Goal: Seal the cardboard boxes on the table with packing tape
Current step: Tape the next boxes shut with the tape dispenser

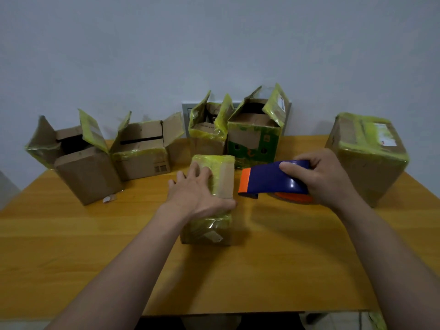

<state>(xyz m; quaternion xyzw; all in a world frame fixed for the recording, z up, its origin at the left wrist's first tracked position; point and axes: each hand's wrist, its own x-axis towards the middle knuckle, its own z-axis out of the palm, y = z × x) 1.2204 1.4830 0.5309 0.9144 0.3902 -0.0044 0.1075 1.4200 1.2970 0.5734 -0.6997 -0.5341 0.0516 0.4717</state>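
— In the middle of the tabletop, what stands there?

— A small box, flaps down, with yellowish tape over its top and round its upper edge. The left hand lies flat on the top, its fingers straight and spread. They grasp nothing and only press on the cardboard.

— And the right hand?

— At three o'clock from that box. Its fingers are curled round a blue tape dispenser. The dispenser's orange nose points to nine o'clock and sits just beside the small box's right side. I cannot tell whether they touch.

— Where are the other boxes?

— Along the far edge. Four have their flaps standing open. A brown box is at ten o'clock and a second brown box is just beside it at eleven. A narrow box is at twelve, and a green box stands against it at one. All four carry the same yellowish tape on their flaps. At two o'clock, well apart from these, sits a larger closed box, taped across the top, with a white label on it.

— Anything loose?

— A pale scrap lies on the tabletop, near the front corner of the ten o'clock box. Behind everything is a plain grey wall.
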